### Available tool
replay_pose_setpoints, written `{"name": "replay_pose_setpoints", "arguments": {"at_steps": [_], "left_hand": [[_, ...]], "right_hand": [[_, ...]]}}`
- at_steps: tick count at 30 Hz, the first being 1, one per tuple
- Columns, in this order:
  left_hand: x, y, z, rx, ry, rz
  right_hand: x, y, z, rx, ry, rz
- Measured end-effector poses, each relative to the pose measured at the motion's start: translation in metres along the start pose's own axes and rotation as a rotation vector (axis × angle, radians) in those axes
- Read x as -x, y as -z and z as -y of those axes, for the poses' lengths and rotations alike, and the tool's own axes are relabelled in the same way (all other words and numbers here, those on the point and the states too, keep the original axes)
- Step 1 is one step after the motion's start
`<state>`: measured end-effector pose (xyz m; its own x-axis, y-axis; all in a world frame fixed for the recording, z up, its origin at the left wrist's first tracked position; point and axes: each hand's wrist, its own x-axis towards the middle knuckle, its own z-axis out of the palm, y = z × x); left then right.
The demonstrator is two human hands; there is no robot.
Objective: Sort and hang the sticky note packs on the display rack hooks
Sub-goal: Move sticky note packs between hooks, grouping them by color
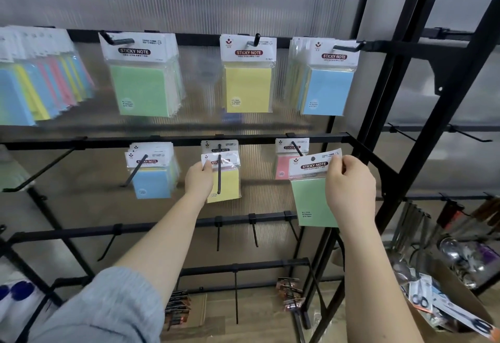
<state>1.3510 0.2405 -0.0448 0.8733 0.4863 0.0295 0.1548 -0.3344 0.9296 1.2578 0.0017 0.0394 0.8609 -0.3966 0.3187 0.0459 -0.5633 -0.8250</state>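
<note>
A ribbed translucent wall panel backs the black metal display rack (pixel 173 141). The green sticky note pack in clear wrap (pixel 315 194) is pinched at its white header by the right hand (pixel 350 188), at four o'clock from the pink pack's hook (pixel 296 148). The left hand (pixel 198 180) pinches a yellow pack (pixel 226 180), threaded on the middle hook. Hanging seems underway; green likely belongs on the top-row green stack (pixel 142 83), at ten o'clock.

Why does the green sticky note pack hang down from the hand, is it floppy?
Probably light: the right hand pinches the green pack by just its card top. The pad likely stays flat, but the thin plastic sleeve may be slippery and let it swing.
</note>
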Motion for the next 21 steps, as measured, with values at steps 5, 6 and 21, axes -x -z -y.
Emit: {"name": "replay_pose_setpoints", "arguments": {"at_steps": [5, 6, 21], "left_hand": [[0.029, 0.010, 0.001, -0.037, -0.046, -0.030], [0.036, 0.011, 0.001, -0.038, -0.048, -0.037], [0.082, 0.044, -0.005, -0.348, -0.212, -0.002]], "right_hand": [[0.001, -0.002, 0.003, -0.056, 0.071, -0.054], [0.001, -0.003, 0.003, -0.069, 0.082, -0.064], [-0.001, -0.013, 0.005, -0.107, 0.067, -0.054]]}}
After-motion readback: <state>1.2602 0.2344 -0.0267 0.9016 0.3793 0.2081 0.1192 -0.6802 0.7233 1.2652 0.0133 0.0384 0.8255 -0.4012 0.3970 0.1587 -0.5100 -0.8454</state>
